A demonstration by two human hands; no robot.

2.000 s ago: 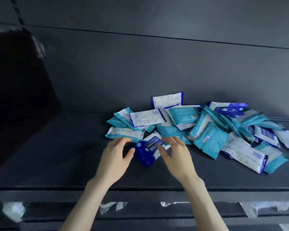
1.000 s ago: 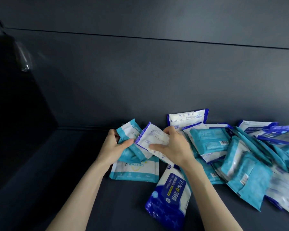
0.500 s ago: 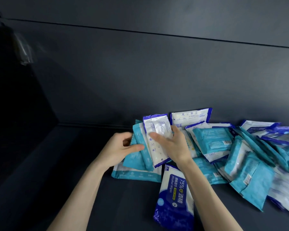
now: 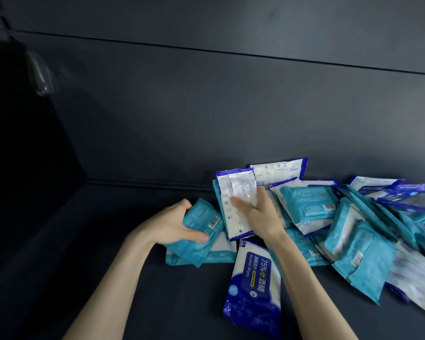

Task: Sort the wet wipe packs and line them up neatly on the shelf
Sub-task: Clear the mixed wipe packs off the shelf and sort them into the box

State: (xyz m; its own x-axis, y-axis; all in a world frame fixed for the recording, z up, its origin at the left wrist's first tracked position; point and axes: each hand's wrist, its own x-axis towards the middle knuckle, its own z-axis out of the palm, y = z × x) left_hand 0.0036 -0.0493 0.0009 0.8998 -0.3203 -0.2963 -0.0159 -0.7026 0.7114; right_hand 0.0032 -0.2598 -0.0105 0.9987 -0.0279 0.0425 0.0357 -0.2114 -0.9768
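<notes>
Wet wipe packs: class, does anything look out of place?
Yes: the heap of packs lies jumbled and overlapping, teal and blue kinds mixed, none lined up; a blue alcohol pack lies askew in front.

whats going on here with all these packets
A person is sorting wet wipe packs on a dark shelf. The left hand grips a teal plastic pack with a barcode, and the right hand holds a white pack with blue edges upright. A blue and white alcohol wipes pack lies flat between the forearms. The rest sit in a loose heap on the right; no neat row yet.
</notes>
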